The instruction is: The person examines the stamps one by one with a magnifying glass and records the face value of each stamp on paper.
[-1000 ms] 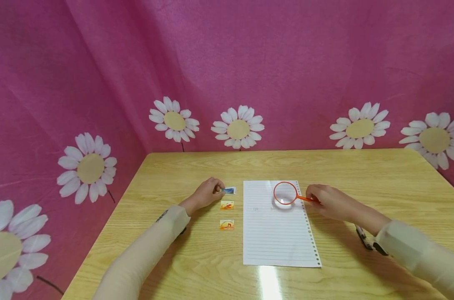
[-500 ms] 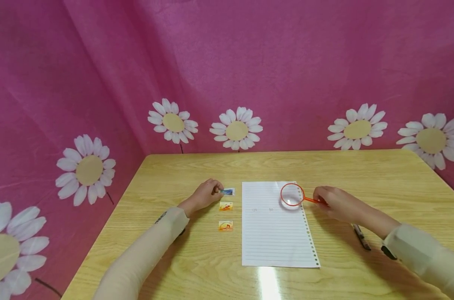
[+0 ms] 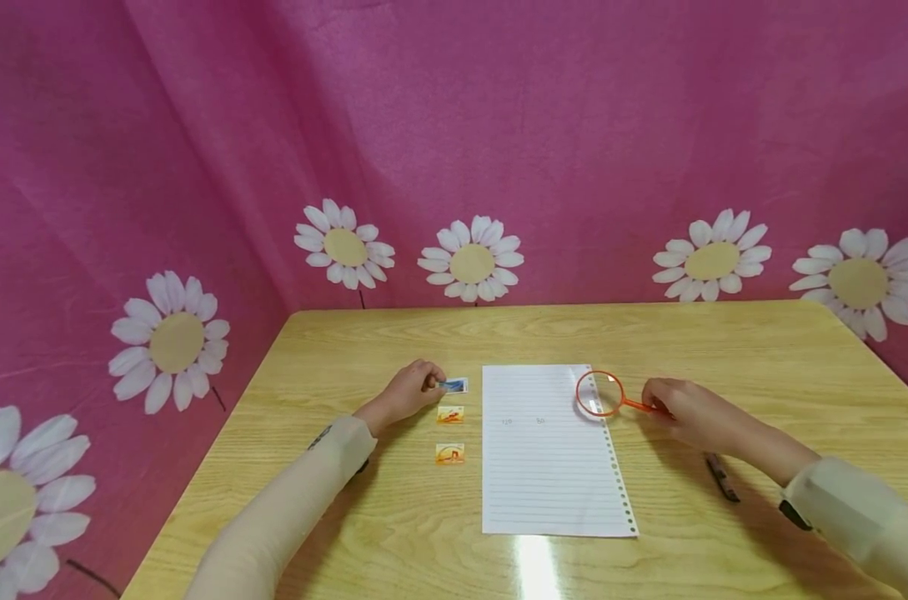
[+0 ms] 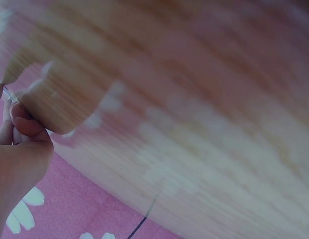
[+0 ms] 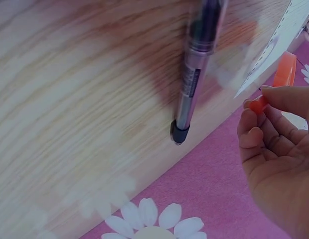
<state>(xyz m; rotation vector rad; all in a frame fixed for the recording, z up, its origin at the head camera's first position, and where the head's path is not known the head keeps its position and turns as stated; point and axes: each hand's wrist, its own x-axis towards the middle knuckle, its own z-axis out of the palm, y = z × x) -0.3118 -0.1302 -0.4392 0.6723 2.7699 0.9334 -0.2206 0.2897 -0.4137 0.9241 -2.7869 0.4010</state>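
Observation:
My left hand [image 3: 412, 390] pinches the left edge of a small blue picture stamp [image 3: 457, 385] at the table's left-centre; in the left wrist view its thumb and fingertips [image 4: 20, 112] meet at a thin edge. Below it lie two orange-yellow stamps, an upper one [image 3: 450, 415] and a lower one [image 3: 449, 453]. By its handle, my right hand [image 3: 697, 412] grips an orange-red magnifying glass [image 3: 629, 402], whose lens hangs over the upper right edge of a lined sheet of paper [image 3: 551, 492]. Two handwritten numbers are on the sheet. The right wrist view shows the orange handle end [image 5: 258, 104] between thumb and fingers.
A clear-barrelled pen [image 5: 189, 82] lies on the wooden table [image 3: 378, 533], partly behind my right wrist in the head view. Pink cloth [image 3: 589, 150] with white daisies hangs behind and to the left of the table. Light reflects near the front edge.
My right hand has moved right with the magnifying glass, taking its lens from over the sheet to its right edge. My left hand has stayed at the blue stamp.

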